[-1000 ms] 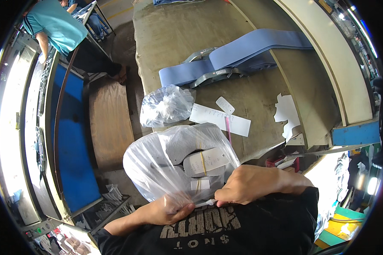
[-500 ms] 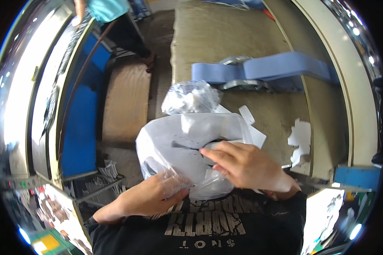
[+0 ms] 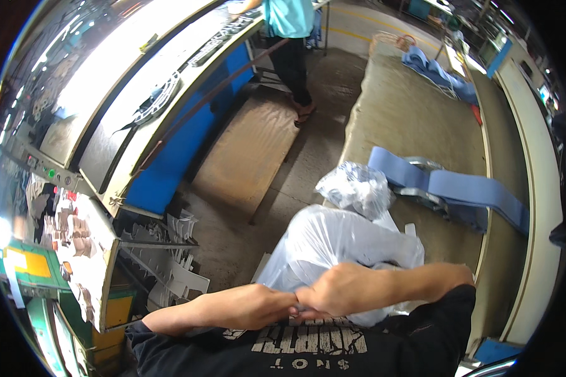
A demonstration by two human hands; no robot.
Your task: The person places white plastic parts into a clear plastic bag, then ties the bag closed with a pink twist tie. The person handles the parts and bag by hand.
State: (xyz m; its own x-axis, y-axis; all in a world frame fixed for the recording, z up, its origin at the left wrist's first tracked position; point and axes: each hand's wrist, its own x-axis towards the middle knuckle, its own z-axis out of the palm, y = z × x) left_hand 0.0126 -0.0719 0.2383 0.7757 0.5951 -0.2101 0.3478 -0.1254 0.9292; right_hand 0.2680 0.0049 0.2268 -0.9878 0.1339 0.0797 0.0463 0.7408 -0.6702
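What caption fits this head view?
Both hands, left hand and right hand, gather the clear plastic bag at the table edge.

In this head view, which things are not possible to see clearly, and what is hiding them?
- Contents of the clear plastic bag: blurred by the wrinkled film.
- Bag's near end: covered by the left hand and right hand, so the grip itself is hidden.
- Smaller crumpled bag: contents too small to tell.
- Other person: cut off by the top edge.
- Blue strips: partly overlapping, ends unclear.
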